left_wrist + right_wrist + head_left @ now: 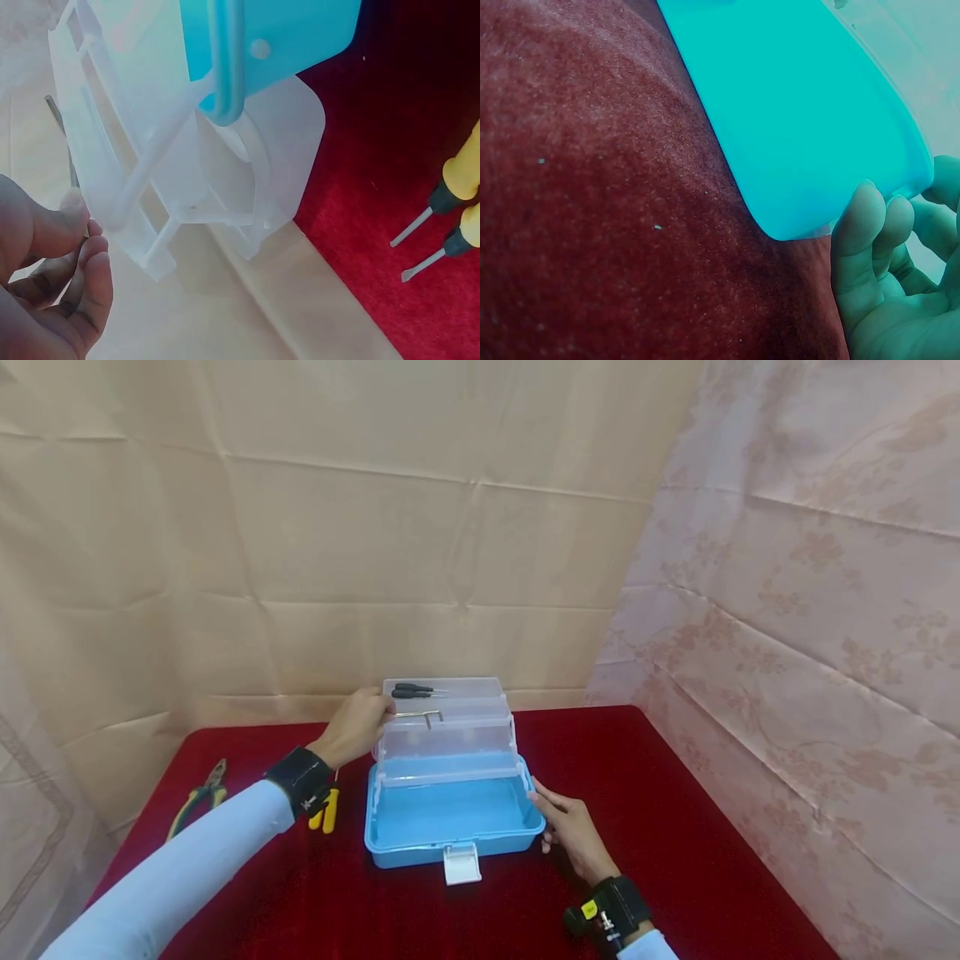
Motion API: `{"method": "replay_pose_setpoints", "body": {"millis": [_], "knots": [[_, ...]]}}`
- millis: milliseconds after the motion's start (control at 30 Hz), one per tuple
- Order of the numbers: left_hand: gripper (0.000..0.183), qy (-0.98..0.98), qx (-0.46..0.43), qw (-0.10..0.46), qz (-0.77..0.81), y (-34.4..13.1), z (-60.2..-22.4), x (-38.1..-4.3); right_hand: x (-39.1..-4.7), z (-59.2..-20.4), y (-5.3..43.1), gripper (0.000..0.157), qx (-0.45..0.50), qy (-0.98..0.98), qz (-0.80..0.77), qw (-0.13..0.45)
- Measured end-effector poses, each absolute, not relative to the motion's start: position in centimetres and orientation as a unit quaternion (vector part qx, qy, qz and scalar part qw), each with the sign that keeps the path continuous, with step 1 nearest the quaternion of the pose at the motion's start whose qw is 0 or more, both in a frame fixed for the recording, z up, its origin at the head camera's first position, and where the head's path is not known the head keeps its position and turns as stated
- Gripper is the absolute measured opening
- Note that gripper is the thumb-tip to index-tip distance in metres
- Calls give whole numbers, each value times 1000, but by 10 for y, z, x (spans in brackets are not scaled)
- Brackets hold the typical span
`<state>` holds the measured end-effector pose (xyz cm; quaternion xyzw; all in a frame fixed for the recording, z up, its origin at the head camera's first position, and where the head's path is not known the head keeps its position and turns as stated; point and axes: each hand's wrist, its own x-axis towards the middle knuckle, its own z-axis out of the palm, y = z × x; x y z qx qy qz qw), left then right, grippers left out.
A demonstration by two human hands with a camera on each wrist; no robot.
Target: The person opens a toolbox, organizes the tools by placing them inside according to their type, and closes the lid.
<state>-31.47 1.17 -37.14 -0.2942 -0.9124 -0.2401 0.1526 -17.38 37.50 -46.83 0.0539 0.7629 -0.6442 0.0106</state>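
Bent metal keys (417, 714) are hanging in a pinch of the left hand (358, 727), over the translucent trays (450, 741) at the rear of the blue toolbox (408, 858); whether they are touching a tray, I cannot tell. Thumb and fingertips are gripping them near one end, and this is leaving the bent ends free above the trays, perhaps so that the fingers are not blocking the place beneath. The right hand (573, 831) is gripping the toolbox at its right side, near the front corner, with fingers curling against the wall; I judge that it is steadying the toolbox against sliding on the red table (600, 760). The toolbox is standing open, its trays rising in steps behind the base, which is probably making each level easier to reach, and the white latch (462, 866) is hanging at its front, out of the way. Two black-handled screwdrivers (408, 694) are lying side by side in the rearmost tray, likely for sharing one narrow space. To the left of the toolbox, yellow-handled screwdrivers (330, 812) are lying near, and pliers (215, 779) are lying farther off.
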Motion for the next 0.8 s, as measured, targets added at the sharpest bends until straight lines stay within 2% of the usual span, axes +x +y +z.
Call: {"method": "replay_pose_setpoints", "body": {"millis": [433,800], "knots": [[23,-921,-290,138,-222,21,-370,-317,-174,-469,374,56,52,766,-641,11],[24,-906,-301,125,-269,24,-370,-320,-174,-470,376,57,57,766,-640,12]]}}
